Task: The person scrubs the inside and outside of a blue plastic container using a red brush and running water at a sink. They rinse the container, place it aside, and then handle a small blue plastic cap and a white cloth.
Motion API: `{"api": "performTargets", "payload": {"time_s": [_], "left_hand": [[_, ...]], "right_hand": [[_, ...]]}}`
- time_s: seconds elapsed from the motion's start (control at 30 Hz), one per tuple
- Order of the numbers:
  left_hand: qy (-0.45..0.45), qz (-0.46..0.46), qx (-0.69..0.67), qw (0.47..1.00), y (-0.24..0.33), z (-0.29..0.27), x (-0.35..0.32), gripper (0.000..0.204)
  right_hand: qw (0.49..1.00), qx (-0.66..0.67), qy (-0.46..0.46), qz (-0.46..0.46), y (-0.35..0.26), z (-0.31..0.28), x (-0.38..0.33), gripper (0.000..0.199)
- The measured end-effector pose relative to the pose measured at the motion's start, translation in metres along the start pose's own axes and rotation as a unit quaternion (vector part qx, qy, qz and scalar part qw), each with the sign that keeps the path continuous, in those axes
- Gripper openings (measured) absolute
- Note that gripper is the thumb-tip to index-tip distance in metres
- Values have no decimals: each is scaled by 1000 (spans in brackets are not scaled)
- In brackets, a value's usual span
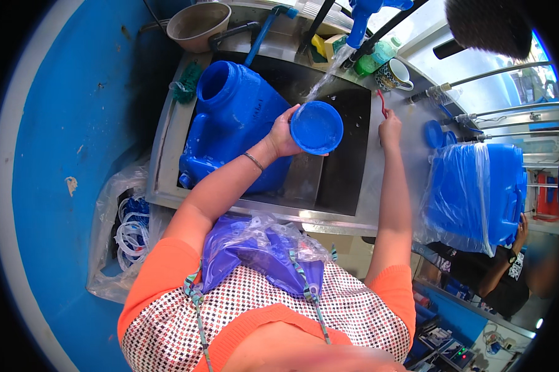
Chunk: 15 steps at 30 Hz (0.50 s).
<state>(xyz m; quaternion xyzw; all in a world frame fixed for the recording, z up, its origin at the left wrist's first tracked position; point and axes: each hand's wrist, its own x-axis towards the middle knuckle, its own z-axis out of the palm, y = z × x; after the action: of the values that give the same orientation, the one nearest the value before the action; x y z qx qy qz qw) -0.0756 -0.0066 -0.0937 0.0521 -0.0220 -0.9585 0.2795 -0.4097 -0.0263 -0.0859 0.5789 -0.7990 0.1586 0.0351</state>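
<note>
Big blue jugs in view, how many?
2: an uncapped jug in the sink, and a second jug right of it, partly covered in clear plastic. Others may be hidden.

you are handling a lid [317, 127] of smooth, glossy plastic; the jug [230, 133] is showing semi-gloss plastic, the sink [168, 149] is gleaming as smooth metal, your apron [230, 257] is looking slick, and crumpled wrap [456, 192] is shining.

Checked top [162, 328], orange sleeves [152, 266], purple apron [224, 266], thin left-wrist bracelet [253, 161]
</note>
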Motion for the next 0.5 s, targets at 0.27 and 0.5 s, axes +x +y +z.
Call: {"api": "performTargets", "payload": {"time_s": [0.27,0.5], "left_hand": [[222,76,155,960,34,20,9,51],[163,275,550,771,68,63,-100,45]], "right_hand": [[893,269,-14,-362,-160,-43,-84,28],[769,622,-131,-65,-134,-49,-92,30]]}}
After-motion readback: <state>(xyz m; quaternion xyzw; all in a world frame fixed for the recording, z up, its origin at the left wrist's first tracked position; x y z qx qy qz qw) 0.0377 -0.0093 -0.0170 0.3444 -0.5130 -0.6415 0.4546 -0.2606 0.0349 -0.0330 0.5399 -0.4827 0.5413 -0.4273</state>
